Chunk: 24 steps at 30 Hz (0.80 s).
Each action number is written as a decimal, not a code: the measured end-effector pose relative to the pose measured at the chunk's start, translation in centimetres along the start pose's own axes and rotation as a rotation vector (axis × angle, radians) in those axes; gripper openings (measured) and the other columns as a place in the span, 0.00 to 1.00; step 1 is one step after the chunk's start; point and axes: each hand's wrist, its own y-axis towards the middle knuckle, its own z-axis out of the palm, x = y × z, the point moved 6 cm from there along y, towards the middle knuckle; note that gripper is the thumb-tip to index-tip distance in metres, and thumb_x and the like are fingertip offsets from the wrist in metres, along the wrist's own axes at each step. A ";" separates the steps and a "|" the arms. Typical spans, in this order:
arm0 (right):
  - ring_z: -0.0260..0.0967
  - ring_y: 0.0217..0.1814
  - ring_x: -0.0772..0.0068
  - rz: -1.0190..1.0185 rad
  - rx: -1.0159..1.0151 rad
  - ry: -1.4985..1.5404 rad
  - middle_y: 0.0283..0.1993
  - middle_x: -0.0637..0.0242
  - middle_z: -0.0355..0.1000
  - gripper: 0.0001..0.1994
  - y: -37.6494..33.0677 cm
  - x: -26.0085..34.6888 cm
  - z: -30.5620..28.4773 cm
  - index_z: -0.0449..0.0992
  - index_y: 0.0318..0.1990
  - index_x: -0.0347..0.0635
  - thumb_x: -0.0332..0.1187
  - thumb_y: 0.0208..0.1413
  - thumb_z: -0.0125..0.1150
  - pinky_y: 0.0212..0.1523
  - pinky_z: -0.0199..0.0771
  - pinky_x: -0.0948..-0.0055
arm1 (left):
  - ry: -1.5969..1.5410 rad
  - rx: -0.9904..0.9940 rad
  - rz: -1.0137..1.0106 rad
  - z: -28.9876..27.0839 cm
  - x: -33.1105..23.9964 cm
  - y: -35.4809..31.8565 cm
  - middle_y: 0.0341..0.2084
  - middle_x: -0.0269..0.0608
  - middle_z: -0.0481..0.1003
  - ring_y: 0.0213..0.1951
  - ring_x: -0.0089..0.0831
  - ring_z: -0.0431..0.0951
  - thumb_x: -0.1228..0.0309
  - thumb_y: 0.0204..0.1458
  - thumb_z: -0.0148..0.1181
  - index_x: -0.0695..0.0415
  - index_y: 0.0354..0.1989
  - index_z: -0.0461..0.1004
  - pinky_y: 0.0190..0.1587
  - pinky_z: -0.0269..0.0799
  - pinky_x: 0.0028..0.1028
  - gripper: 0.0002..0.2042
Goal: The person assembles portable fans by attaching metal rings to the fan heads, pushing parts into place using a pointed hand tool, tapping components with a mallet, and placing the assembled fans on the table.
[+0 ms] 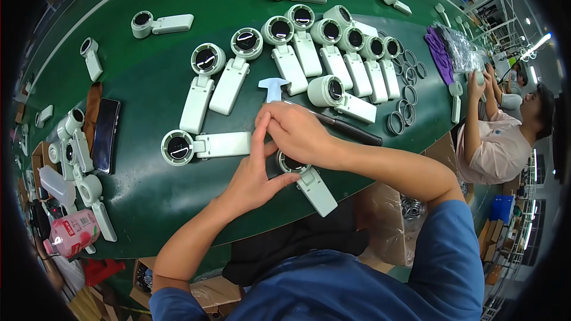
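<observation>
- Handheld fan (313, 186), pale green: at the bench's near edge, its handle angled toward the worker; the head is partly covered by both hands.
- Left hand (253, 175): thumb on the head's rim, fingers set wide of it, apparently holding the head steady.
- Right hand (297, 134): fingers together, laid over the head; whether they grip or merely press cannot be told.
- Possible faults: uneven pressure could tilt the head or strain its hinge; a slipping left thumb could let the fan turn, and a push nearer the edge could drop it.
- Surroundings: a black tool handle (351, 131) lies close to the right forearm, where a sweep could knock it into the grey rings (395, 123) or the upright-screened fan (326, 91).
</observation>
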 end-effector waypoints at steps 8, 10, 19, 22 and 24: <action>0.75 0.32 0.41 0.202 0.216 -0.168 0.26 0.50 0.76 0.08 0.0 -0.7 0.1 0.79 0.31 0.41 0.31 0.53 0.53 0.36 0.75 0.50 | 0.037 0.018 0.026 0.2 0.3 0.1 0.59 0.65 0.69 0.63 0.51 0.72 0.71 0.50 0.74 0.54 0.73 0.34 0.65 0.63 0.43 0.53; 0.76 0.33 0.41 0.211 0.295 -0.279 0.27 0.50 0.77 0.09 0.1 -0.3 0.1 0.79 0.30 0.41 0.33 0.52 0.54 0.36 0.76 0.49 | 0.010 0.025 0.015 0.2 0.5 0.3 0.58 0.65 0.70 0.62 0.51 0.72 0.71 0.50 0.74 0.54 0.73 0.35 0.65 0.64 0.43 0.52; 0.75 0.33 0.43 0.189 0.280 -0.361 0.26 0.52 0.77 0.08 0.3 -1.0 1.2 0.80 0.28 0.44 0.32 0.51 0.54 0.37 0.75 0.52 | 0.009 -0.018 0.066 -0.2 0.5 0.6 0.58 0.64 0.70 0.61 0.50 0.74 0.70 0.48 0.75 0.54 0.74 0.33 0.62 0.67 0.43 0.55; 0.75 0.34 0.43 0.250 0.245 -0.303 0.28 0.50 0.77 0.08 -0.4 -0.1 0.3 0.80 0.30 0.42 0.34 0.53 0.55 0.38 0.75 0.52 | 0.052 -0.004 0.048 0.5 0.5 -0.1 0.58 0.63 0.70 0.60 0.50 0.74 0.71 0.48 0.75 0.53 0.75 0.32 0.62 0.68 0.43 0.55; 0.76 0.37 0.43 0.236 0.209 -0.271 0.33 0.49 0.77 0.10 -0.8 0.9 -0.5 0.80 0.33 0.40 0.35 0.54 0.56 0.39 0.76 0.50 | 0.057 -0.020 0.123 0.3 0.0 -0.2 0.58 0.62 0.70 0.60 0.49 0.74 0.70 0.49 0.74 0.53 0.75 0.32 0.63 0.67 0.43 0.55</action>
